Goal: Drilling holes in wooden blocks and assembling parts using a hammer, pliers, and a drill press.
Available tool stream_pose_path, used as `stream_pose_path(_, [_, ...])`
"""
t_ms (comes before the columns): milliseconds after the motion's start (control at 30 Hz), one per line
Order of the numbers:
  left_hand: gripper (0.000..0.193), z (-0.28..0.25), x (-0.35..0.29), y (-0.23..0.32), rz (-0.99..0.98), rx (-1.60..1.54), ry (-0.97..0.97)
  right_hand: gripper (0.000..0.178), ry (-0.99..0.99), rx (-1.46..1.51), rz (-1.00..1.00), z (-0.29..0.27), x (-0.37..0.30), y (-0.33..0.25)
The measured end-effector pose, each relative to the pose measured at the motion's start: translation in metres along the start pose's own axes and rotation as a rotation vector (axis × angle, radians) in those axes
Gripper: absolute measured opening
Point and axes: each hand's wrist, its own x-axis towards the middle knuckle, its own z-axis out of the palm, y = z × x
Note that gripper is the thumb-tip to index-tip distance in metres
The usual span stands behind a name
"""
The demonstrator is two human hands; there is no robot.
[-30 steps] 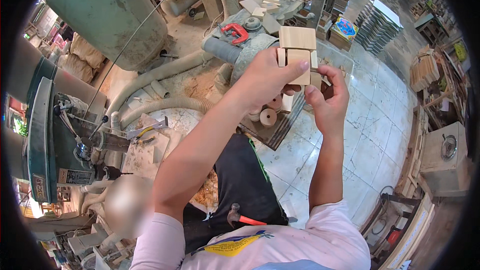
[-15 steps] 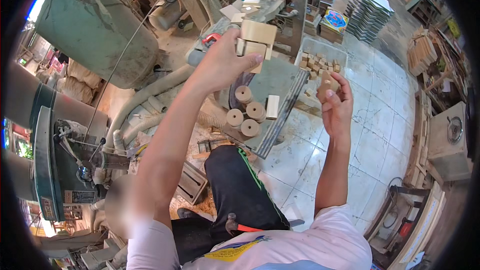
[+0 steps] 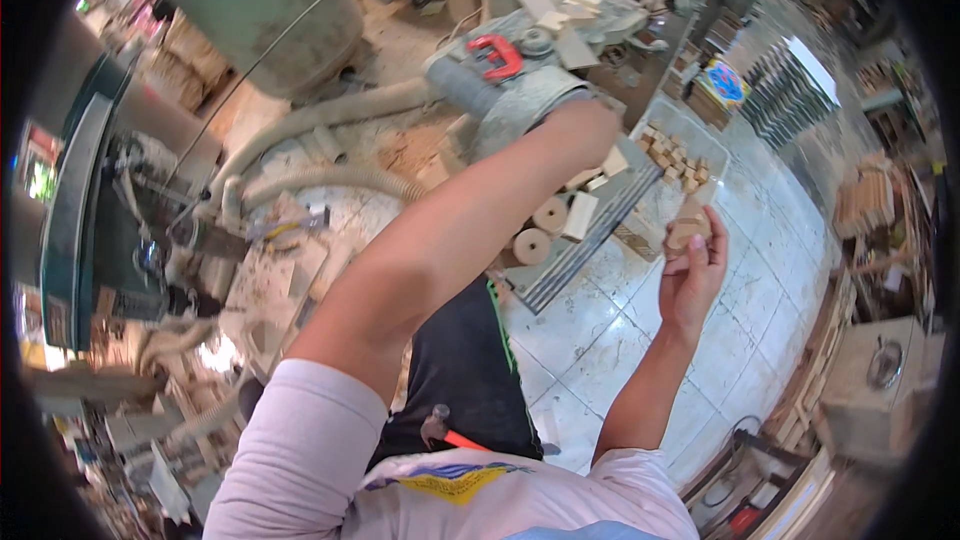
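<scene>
My left hand [image 3: 588, 126] reaches across the machine table [image 3: 612, 230], its fingers hidden behind the back of the hand. Close below it lie pale wooden blocks [image 3: 580, 217] and round wooden discs with centre holes [image 3: 550, 212], partly covered by my left forearm. Off the table's right side, my right hand [image 3: 692, 265] is closed around a small flat wooden piece [image 3: 687, 227], holding it up between thumb and fingers. Behind that hand stands a clear plastic bin [image 3: 712, 130] with several small wooden blocks [image 3: 678, 155] in it.
A red clamp-like part [image 3: 495, 58] and a grey cylinder [image 3: 462, 87] sit beyond my left forearm. Thick dust hoses [image 3: 330, 115] run along the left. A hammer [image 3: 435, 428] rests at my waist. Stacked boards [image 3: 795, 90] stand far right on the tiled floor [image 3: 640, 340].
My left hand has moved right and lower over the table; the blocks it held are out of sight. My view has shifted, and the right hand keeps the wooden piece.
</scene>
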Motion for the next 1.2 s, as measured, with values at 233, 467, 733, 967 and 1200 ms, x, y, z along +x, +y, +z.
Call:
stream_pose_path(233, [0.033, -0.069, -0.151, 0.046, 0.307, -0.650, 0.131, 0.092, -0.096, -0.288, -0.167, 0.054, -0.048, -0.032])
stream_pose_path(467, [0.028, -0.019, -0.297, 0.011, 0.130, -0.690, 0.294, 0.096, -0.477, -0.231, 0.241, 0.109, -0.119, 0.007])
stream_pose_path(733, [0.020, 0.048, -0.409, -0.020, 0.002, -0.553, 0.799, 0.083, -0.825, -0.096, 0.760, 0.192, -0.181, 0.039])
stream_pose_path(967, [0.021, 0.056, -0.485, -0.034, -0.291, -0.524, 1.068, 0.063, -1.112, -0.156, 0.347, 0.275, -0.225, 0.066])
stream_pose_path(1200, [0.033, 0.065, -0.575, -0.044, -0.842, -1.358, 1.413, 0.050, -1.413, -0.192, -0.243, 0.349, -0.230, 0.090])
